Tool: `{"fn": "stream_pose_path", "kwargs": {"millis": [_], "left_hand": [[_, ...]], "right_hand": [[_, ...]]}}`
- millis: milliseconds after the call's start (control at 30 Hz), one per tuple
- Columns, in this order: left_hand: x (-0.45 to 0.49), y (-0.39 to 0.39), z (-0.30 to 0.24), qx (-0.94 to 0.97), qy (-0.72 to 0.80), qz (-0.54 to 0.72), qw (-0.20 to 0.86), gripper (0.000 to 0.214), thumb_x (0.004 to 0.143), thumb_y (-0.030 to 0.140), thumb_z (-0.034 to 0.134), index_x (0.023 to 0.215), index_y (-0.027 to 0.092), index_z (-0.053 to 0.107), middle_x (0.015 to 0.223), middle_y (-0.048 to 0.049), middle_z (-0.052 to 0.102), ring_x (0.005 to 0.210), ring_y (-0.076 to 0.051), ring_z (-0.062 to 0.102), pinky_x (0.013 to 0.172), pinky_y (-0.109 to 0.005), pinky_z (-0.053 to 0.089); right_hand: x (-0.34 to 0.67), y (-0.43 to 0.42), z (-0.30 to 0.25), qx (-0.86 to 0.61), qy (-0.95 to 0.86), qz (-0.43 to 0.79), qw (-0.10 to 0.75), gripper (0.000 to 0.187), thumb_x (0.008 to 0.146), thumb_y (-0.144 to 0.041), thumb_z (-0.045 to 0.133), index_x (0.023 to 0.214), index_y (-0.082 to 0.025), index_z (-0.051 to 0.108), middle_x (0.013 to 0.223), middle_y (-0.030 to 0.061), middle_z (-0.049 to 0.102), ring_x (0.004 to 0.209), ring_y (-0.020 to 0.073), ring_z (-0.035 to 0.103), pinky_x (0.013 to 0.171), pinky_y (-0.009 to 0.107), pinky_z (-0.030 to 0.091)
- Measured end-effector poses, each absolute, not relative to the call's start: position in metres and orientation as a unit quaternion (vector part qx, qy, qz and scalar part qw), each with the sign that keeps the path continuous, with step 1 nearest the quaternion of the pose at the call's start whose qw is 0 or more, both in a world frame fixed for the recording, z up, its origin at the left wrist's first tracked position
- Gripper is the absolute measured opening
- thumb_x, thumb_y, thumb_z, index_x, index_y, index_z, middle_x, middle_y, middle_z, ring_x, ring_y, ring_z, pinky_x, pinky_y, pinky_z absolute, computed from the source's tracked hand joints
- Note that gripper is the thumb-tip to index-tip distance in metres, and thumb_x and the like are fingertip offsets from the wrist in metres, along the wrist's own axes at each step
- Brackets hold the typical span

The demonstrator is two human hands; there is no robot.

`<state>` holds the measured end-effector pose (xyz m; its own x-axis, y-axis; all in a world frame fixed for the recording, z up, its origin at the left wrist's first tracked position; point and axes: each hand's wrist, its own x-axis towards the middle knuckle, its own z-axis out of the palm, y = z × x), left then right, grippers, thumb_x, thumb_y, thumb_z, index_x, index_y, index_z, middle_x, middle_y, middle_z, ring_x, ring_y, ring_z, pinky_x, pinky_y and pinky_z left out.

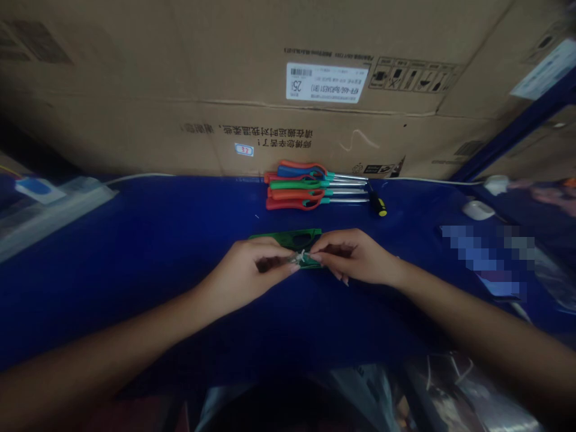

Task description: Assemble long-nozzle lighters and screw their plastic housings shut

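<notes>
Between the fingertips of both hands is a small pale part with a clear or silvery piece [300, 258], too small to name. My left hand [252, 264] pinches its left end, and my right hand [353, 255] pinches near its right end. Just behind and beneath the fingers, green plastic casing pieces [306, 238] lie on the blue table [198, 222]; they look like lighter shells, partly hidden by the hands. Farther back, several long-nosed lighters [297, 195] in red, green and blue lie side by side, their metal tubes pointing right.
A small black and yellow screwdriver [379, 204] lies right of the lighters. A large cardboard sheet [180, 72] stands at the back. Clear plastic bags [67, 207] lie left. To the right are a white mouse-like object [478, 210] and a blurred-out phone-like item [486, 258].
</notes>
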<state>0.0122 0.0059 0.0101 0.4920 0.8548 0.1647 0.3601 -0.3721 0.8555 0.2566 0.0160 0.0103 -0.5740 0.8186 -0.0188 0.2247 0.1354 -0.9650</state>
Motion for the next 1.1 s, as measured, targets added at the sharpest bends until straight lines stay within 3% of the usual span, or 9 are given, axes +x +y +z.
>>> {"fn": "stream_pose_path", "kwargs": {"millis": [200, 900, 1100], "left_hand": [[0.0128, 0.0050, 0.0110, 0.766, 0.395, 0.319, 0.395, 0.019, 0.089, 0.032, 0.070, 0.101, 0.021, 0.080, 0.087, -0.0045, 0.070, 0.074, -0.015, 0.065, 0.062, -0.024, 0.049], [0.0133, 0.0046, 0.0105, 0.786, 0.400, 0.296, 0.368, 0.018, 0.089, 0.031, 0.070, 0.102, 0.023, 0.080, 0.086, -0.0032, 0.071, 0.077, -0.016, 0.065, 0.067, -0.026, 0.048], [0.0155, 0.0033, 0.0093, 0.789, 0.397, 0.303, 0.358, 0.018, 0.089, 0.028, 0.071, 0.103, 0.023, 0.080, 0.086, -0.0024, 0.071, 0.077, -0.015, 0.065, 0.067, -0.026, 0.048]], "right_hand": [[0.2563, 0.0164, 0.0119, -0.369, -0.717, 0.519, 0.284, 0.027, 0.091, -0.039, 0.067, 0.094, -0.012, 0.070, 0.060, -0.0039, 0.057, 0.041, 0.0038, 0.049, 0.036, 0.015, 0.042], [0.2515, 0.0158, 0.0140, -0.375, -0.706, 0.513, 0.312, 0.028, 0.087, -0.040, 0.072, 0.090, -0.013, 0.072, 0.069, -0.0002, 0.063, 0.047, 0.0046, 0.048, 0.041, 0.018, 0.038], [0.2485, 0.0142, 0.0146, -0.391, -0.691, 0.522, 0.311, 0.029, 0.086, -0.041, 0.072, 0.090, -0.012, 0.073, 0.061, -0.0028, 0.059, 0.043, 0.0044, 0.045, 0.039, 0.018, 0.035]]}}
